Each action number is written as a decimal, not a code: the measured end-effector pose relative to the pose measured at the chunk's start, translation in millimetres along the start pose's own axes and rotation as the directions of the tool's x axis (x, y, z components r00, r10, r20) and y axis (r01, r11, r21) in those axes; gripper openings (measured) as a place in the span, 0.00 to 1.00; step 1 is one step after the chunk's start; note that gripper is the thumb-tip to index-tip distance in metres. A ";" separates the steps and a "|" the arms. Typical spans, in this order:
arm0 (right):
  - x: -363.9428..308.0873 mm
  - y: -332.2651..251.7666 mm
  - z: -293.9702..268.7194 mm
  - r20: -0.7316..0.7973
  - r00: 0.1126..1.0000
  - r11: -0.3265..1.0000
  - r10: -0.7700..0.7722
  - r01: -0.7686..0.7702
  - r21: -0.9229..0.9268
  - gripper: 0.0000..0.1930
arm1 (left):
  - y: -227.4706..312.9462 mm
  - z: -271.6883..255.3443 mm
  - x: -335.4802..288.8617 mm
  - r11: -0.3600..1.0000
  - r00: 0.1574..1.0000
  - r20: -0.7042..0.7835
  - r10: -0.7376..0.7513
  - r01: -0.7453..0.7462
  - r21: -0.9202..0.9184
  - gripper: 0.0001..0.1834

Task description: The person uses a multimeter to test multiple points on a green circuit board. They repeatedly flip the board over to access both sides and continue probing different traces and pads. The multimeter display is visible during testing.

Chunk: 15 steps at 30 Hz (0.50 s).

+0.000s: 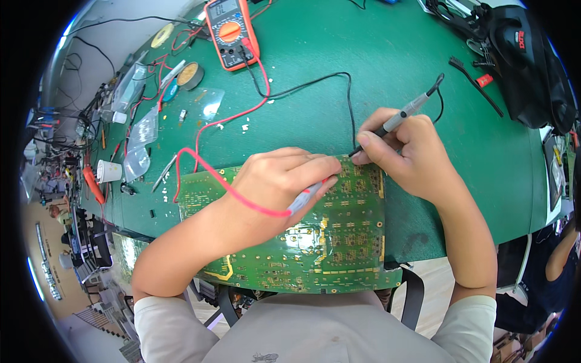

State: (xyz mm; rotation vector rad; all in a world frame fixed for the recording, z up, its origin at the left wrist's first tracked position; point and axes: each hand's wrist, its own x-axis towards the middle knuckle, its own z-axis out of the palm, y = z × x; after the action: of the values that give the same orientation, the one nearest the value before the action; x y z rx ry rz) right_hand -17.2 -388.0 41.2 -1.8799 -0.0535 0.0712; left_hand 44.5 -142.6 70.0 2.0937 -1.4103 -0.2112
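Observation:
A large green circuit board lies at the near edge of the table, partly under my left arm. My left hand is closed round a red-and-grey test probe, and its fingertips rest over the board's upper middle. In my right hand I pinch a black-and-grey test probe, tilted, its tip at the board's far edge. Whether either tip touches metal is too small to tell. The red and black leads run to an orange multimeter at the far side.
The green table mat carries a round tin, a white cup, clear plastic bags and tangled wires at the left. A black brush and a black bag lie at the right. Another person's arm shows at far right.

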 end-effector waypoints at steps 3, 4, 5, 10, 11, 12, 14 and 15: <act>-0.4 3.8 0.9 -0.011 0.999 0.999 -0.037 0.037 0.019 0.12 | 0.1 -0.8 3.7 0.998 0.999 -0.016 -0.033 0.032 -0.049 0.10; -0.1 6.1 3.0 -0.029 0.997 0.997 -0.076 0.077 0.032 0.11 | -0.1 -0.8 4.4 0.998 0.999 -0.019 -0.039 0.037 -0.058 0.10; 0.6 8.3 4.2 -0.047 0.995 0.995 -0.083 0.085 0.053 0.10 | -0.5 -0.6 5.2 0.997 0.999 -0.019 -0.041 0.040 -0.064 0.09; 0.7 10.1 4.6 -0.053 0.991 0.991 -0.121 0.124 0.054 0.10 | 0.8 0.8 3.3 0.995 0.998 -0.035 -0.049 0.046 -0.084 0.10; 1.0 8.4 4.2 -0.047 0.994 0.993 -0.097 0.099 0.056 0.10 | 1.2 1.2 2.1 0.997 0.998 -0.031 -0.047 0.045 -0.061 0.10; 0.8 6.2 2.4 -0.025 0.996 0.996 -0.083 0.084 0.038 0.10 | 1.4 2.6 0.8 0.998 0.999 -0.044 -0.031 0.029 -0.052 0.10; 0.4 1.9 -0.9 0.020 1.000 0.999 -0.021 0.020 0.024 0.11 | 1.1 7.0 -2.2 0.999 0.998 -0.070 0.000 -0.002 -0.034 0.11; 1.1 0.7 -1.6 0.024 0.999 1.000 -0.021 0.020 0.021 0.11 | 0.1 8.9 -3.8 0.999 0.996 -0.087 0.003 -0.006 -0.034 0.11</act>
State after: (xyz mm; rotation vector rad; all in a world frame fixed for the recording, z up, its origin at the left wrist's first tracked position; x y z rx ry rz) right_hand -16.0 -389.6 40.9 -1.8578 -0.0883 0.0801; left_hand 38.8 -142.7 62.1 2.0468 -1.3513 -0.1397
